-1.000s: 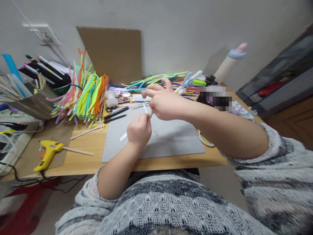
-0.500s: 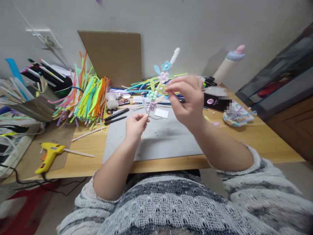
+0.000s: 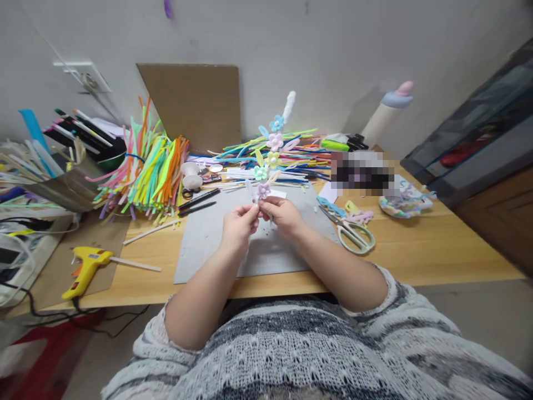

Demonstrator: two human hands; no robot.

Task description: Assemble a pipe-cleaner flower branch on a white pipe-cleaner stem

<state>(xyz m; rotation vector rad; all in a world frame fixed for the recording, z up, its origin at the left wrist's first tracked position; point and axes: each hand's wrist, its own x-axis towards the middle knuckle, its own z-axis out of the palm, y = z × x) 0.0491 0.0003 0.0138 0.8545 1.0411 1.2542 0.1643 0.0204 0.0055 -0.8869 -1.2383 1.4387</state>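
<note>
A flower stem (image 3: 275, 141) with blue, pink, yellow, green and purple blossoms, small leaves and a fuzzy white tip stands nearly upright above the grey mat (image 3: 204, 233). My left hand (image 3: 241, 225) pinches its lower end. Close beside it, my right hand (image 3: 283, 215) is closed at the same lower end, just under the purple flower, with the fingertips of both hands almost touching. The fingers hide the bottom of the stem.
Scissors (image 3: 353, 236) lie right of my hands, near braided pieces (image 3: 332, 206). Black pens (image 3: 197, 201) rest at the mat's left. A yellow glue gun (image 3: 86, 269), a pipe-cleaner bundle (image 3: 154, 166) and a pen holder (image 3: 62, 183) occupy the left side. Cardboard (image 3: 195, 105) leans on the wall.
My right hand has come down and left from the middle flowers to the stem's lower end, uncovering the scissors and braided pieces. The stem stands a little more upright.
</note>
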